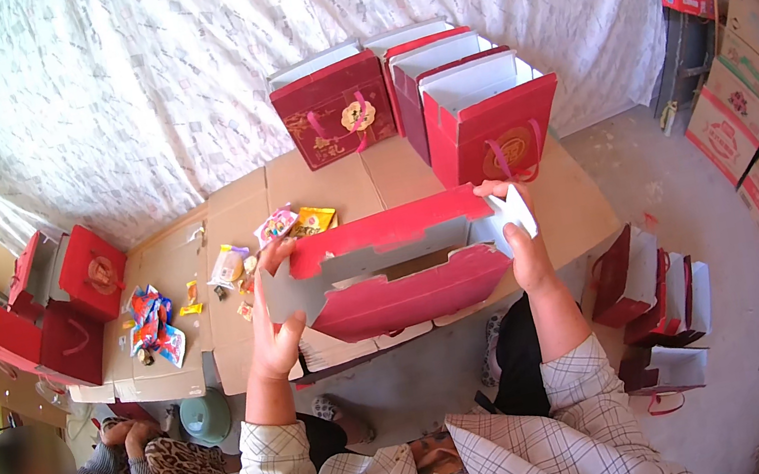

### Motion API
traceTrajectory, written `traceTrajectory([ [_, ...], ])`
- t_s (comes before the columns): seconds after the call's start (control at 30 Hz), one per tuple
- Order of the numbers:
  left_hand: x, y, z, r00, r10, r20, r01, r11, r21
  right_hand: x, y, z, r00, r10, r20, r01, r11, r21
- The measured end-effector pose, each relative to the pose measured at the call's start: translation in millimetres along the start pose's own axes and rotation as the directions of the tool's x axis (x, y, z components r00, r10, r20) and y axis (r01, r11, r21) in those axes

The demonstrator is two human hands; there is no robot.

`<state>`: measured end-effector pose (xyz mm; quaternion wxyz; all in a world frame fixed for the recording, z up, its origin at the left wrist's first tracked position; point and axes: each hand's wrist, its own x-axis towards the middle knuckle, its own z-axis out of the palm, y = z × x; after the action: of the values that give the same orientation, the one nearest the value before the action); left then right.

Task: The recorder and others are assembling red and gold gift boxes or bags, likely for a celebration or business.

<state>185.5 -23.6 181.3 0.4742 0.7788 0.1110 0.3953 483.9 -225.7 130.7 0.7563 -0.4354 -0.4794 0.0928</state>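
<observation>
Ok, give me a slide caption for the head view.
Left hand and right hand hold an open red box at a cardboard-covered table bearing wrapped snacks.

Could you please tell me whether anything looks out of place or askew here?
Possibly the wrapped packets: they lie loose in untidy piles on the cardboard, with small yellow ones beside the blue-and-red heap, so they look slightly spilled. No damage stands out.

The box [416,298], red outside and pale grey inside, spans the centre of the frame, right end slightly higher, its mouth with notched edges standing open toward the camera.
</observation>
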Motion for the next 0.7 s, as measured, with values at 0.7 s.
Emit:
traceTrajectory([
  [0.7,5,10,-6,0.994,0.074,0.077,-0.095,0.940,0.328,11,-16,-9,0.979,-0.071,0.193,0.143,0.910,-0.389],
])
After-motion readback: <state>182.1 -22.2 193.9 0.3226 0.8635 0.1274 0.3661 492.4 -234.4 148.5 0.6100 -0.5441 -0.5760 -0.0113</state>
